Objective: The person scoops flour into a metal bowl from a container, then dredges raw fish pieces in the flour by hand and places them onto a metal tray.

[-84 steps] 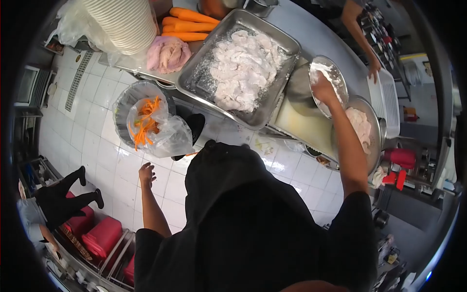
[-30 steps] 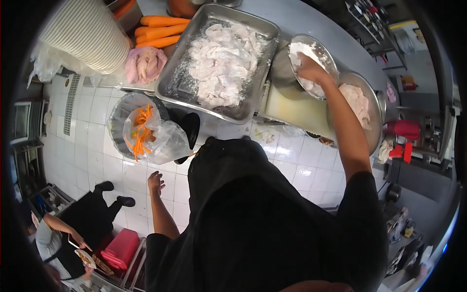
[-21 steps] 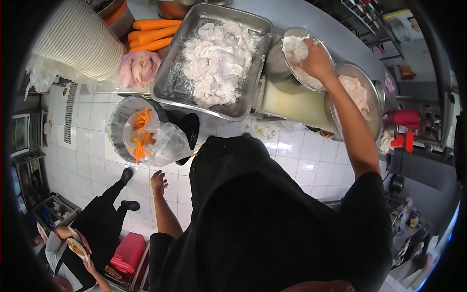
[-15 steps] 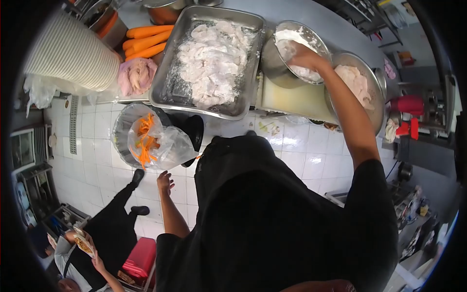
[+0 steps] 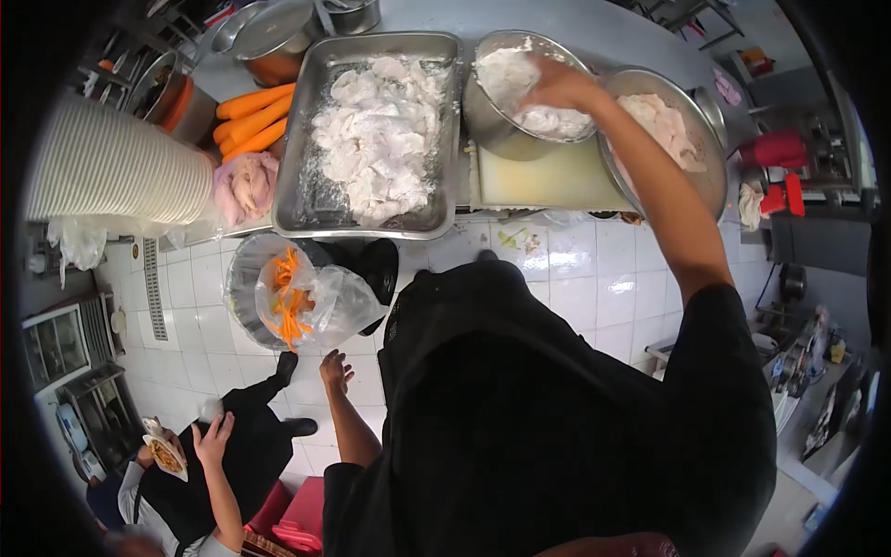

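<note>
Right hand (image 5: 562, 85) inside the rim of the powder bowl (image 5: 484, 117), fingers' hold indiscernible; left hand (image 5: 336, 371), fingers loosely half-curled around nothing, well apart from the tabletop (image 5: 427, 18) edge.

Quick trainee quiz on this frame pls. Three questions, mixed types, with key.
1. Which of the camera wearer's hands is in the pot of white powder?
2. True or false: the whole carrots lie beside the tray, not in it.
3. Pick one. The shreds in the plastic bag are:
A) green
B) orange
C) white

Key:
1. The right hand.
2. True.
3. B.
</note>
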Demonstrator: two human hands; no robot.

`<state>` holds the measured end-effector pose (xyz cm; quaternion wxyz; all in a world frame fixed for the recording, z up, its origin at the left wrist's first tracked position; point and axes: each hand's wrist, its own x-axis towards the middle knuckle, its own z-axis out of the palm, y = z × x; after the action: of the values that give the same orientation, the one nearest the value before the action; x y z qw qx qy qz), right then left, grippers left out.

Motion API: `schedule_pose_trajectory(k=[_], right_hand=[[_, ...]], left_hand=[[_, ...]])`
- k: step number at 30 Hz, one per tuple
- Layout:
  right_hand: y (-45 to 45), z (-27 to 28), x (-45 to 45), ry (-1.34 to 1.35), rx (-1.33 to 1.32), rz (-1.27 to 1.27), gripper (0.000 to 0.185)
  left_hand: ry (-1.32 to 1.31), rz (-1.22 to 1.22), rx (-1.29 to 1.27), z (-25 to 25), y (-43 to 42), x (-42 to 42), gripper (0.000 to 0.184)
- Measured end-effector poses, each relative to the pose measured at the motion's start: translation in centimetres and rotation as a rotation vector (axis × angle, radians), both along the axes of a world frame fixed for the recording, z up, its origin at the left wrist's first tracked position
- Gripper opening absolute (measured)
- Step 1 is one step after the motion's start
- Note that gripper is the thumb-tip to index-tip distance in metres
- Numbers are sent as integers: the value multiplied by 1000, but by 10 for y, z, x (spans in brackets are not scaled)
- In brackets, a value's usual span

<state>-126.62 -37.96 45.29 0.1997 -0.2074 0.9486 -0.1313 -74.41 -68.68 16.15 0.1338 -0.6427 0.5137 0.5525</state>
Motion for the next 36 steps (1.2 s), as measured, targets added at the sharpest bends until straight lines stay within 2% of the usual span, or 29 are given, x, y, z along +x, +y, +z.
schedule_pose_trajectory(k=[1,3,4,5,8,9,12,13,16,19,20,22,25,28,32,35,36], right_hand=[[1,-15,-3,4,95,56,90],[5,-50,-21,-86,-30,-49,96],[1,-48,-21,-124,-93,-97,99],[3,-45,-18,-137,-217,-128,93],[5,-31,-10,-152,-245,-168,87],[7,-30,-12,-59,-293,-163,82],[19,-10,-24,2,-321,-22,87],[18,-5,-26,-61,-316,-30,93],[12,13,0,-13,-249,11,86],[-4,-25,9,-71,127,77,80],[-2,-50,7,-8,28,54,71],[-9,-41,10,138,142,-7,68],[-1,-41,1,443,261,117,54],[2,-21,20,549,158,124,54],[-4,-6,18,300,7,118,68],[-9,-51,-8,97,14,-117,72],[-8,-51,-11,113,44,-138,71]], left_hand=[[-2,-15,-8,1,1,-2,45],[25,-27,-12,3,-2,-6,44],[44,-30,-13,6,1,-12,44],[40,-102,-36,10,3,-17,44],[30,-146,-34,11,7,-20,43],[39,-157,-33,7,8,-18,43],[47,-170,-27,4,8,-9,43],[44,-174,-26,6,7,-6,43],[46,-183,-19,2,5,-3,43],[40,-169,-11,3,6,-10,44],[27,-147,-9,11,9,-17,44],[30,-123,-2,19,13,-22,44],[36,-135,-3,16,14,-13,44],[37,-136,1,9,16,-3,44],[57,-194,-15,-1,15,13,44],[113,-262,-54,-11,8,16,44],[119,-264,-56,-9,6,14,44]])
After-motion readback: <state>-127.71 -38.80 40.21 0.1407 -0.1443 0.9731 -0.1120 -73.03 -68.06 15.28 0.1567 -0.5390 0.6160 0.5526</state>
